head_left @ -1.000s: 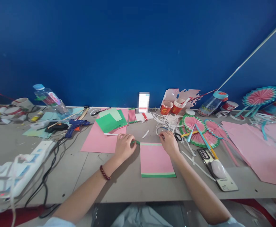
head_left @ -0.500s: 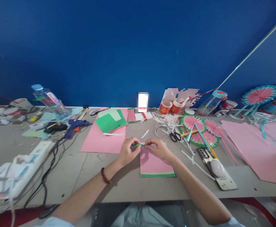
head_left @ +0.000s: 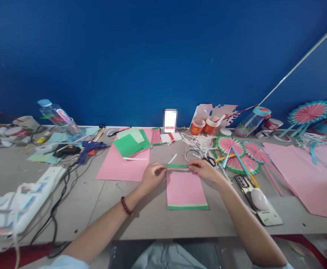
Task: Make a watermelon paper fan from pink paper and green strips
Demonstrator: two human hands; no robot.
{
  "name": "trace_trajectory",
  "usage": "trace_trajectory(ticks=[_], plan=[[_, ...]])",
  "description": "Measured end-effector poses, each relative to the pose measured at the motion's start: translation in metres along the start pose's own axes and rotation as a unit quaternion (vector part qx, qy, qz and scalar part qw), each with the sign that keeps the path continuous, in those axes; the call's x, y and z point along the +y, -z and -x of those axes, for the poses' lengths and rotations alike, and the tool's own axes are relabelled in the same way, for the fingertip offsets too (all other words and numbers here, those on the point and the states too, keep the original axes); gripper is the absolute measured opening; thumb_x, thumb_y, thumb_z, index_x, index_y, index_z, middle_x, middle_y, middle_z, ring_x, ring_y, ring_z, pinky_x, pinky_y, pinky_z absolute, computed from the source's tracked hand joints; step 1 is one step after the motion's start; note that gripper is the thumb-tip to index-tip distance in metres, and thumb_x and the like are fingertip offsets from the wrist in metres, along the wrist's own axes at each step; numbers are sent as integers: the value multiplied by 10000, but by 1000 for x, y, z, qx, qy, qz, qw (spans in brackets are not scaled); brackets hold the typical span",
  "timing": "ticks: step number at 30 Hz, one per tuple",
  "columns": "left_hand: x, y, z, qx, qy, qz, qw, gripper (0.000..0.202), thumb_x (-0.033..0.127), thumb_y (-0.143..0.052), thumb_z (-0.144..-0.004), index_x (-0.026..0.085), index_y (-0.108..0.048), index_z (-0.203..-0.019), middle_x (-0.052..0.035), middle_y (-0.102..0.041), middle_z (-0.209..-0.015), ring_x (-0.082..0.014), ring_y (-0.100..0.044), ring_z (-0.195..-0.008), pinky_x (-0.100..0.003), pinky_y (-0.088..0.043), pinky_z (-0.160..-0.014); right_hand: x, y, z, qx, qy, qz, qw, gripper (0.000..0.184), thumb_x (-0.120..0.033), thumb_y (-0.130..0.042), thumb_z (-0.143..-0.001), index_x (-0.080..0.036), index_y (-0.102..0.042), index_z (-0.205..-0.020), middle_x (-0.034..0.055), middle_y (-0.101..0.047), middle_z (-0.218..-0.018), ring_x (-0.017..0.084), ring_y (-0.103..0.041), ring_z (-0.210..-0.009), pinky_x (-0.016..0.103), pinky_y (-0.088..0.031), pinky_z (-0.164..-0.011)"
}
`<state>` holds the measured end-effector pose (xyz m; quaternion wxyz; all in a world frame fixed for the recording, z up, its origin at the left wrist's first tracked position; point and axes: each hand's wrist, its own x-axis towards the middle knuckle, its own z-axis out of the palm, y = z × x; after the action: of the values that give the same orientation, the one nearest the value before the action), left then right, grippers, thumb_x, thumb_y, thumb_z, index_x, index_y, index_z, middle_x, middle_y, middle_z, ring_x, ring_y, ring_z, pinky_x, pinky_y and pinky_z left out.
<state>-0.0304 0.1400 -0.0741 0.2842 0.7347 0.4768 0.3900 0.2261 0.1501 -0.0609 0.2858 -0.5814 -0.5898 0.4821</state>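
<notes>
A pink paper sheet (head_left: 184, 188) with a green band along its near edge lies on the grey table (head_left: 141, 220) in front of me. A thin green paper strip (head_left: 177, 166) is stretched along the sheet's far edge. My left hand (head_left: 151, 176) pinches the strip's left end, and my right hand (head_left: 205, 171) pinches its right end. Both hands have their fingers closed on the strip. A bead bracelet sits on my left wrist.
Black scissors (head_left: 210, 161) and white paper trimmings (head_left: 197, 144) lie behind my right hand. Watermelon paper fans (head_left: 233, 151), a phone (head_left: 260, 201) and large pink sheets (head_left: 306, 172) are to the right. Pink and green paper (head_left: 128, 144), a glue gun (head_left: 89, 148), cables and a power strip (head_left: 37, 190) are to the left.
My hands were close together at the sheet's far left corner. The right hand has slid right along the edge, so the green strip now spans the sheet's width.
</notes>
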Motion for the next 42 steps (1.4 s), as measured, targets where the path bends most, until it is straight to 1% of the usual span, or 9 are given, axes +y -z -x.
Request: trace_trajectory(ticks=[4, 8, 13, 16, 18, 21, 25, 36, 42], plan=[[6, -4, 6, -52, -19, -53, 997, 169, 197, -541, -824, 228, -705, -849, -19, -716, -859, -176, -621, -840, -327, -447, -819, 3, 9, 3, -22, 22, -11, 999, 311, -346, -634, -705, -142, -686, -934, 7, -603, -651, 121, -529, -590, 243, -404, -569], [13, -6, 9, -93, -33, -88, 991, 166, 211, -533, -850, 222, -698, -832, -8, -703, -843, -174, -610, -843, -356, -409, -843, 13, 12, 2, -32, -9, -54, 998, 348, -414, -616, -716, -125, -682, -898, 35, -623, -651, 125, -545, -558, 254, -427, -540], [13, -6, 11, -92, -67, -164, 980, 173, 211, -516, -872, 212, -684, -830, -24, -635, -811, -181, -567, -834, -344, -406, -785, 23, 7, -2, 20, 13, -10, 1000, 318, -405, -624, -709, -142, -700, -871, 49, -664, -683, 149, -596, -624, 266, -481, -599], [16, -9, 18, -71, -97, -241, 963, 136, 210, -536, -854, 196, -672, -858, -57, -599, -882, -212, -535, -858, -355, -416, -764, 22, 3, -3, 35, 30, 17, 999, 280, -356, -594, -726, -142, -702, -869, 58, -683, -699, 170, -622, -649, 274, -495, -612], [21, -13, 25, -86, -124, -279, 948, 121, 214, -548, -842, 179, -655, -886, -78, -592, -934, -235, -527, -884, -369, -427, -763, 20, 1, -2, 48, 37, 39, 997, 264, -329, -565, -734, -142, -703, -858, 61, -689, -693, 182, -631, -652, 270, -487, -594], [30, -20, 37, -138, -157, -280, 937, 225, 265, -580, -827, 148, -620, -1016, -106, -588, -1036, -254, -529, -953, -378, -449, -814, 16, -1, 0, 67, 52, 73, 994, 255, -300, -532, -733, -144, -706, -837, 56, -689, -669, 187, -631, -645, 263, -470, -580], [35, -27, 45, -164, -180, -254, 936, 476, 371, -603, -817, 134, -516, -1221, -135, -536, -1241, -287, -470, -1157, -406, -410, -969, 14, -1, 2, 82, 75, 123, 986, 263, -258, -500, -727, -149, -714, -831, 47, -688, -658, 180, -612, -625, 261, -449, -581], [23, -26, 45, -177, -163, -284, 928, 554, 493, -534, -844, 208, -465, -1313, -151, -300, -1502, -345, -274, -1375, -502, -294, -1073, 14, -1, 3, 74, 93, 140, 983, 268, -271, -465, -778, -166, -702, -848, 44, -695, -677, 187, -618, -641, 275, -445, -606], [24, -27, 47, -185, -155, -303, 922, 574, 499, -519, -850, 205, -440, -1337, -169, -285, -1508, -350, -325, -1350, -494, -301, -1063, 13, -4, 2, 70, 104, 163, 979, 267, -267, -456, -773, -170, -697, -834, 43, -696, -706, 185, -611, -660, 276, -432, -625]])
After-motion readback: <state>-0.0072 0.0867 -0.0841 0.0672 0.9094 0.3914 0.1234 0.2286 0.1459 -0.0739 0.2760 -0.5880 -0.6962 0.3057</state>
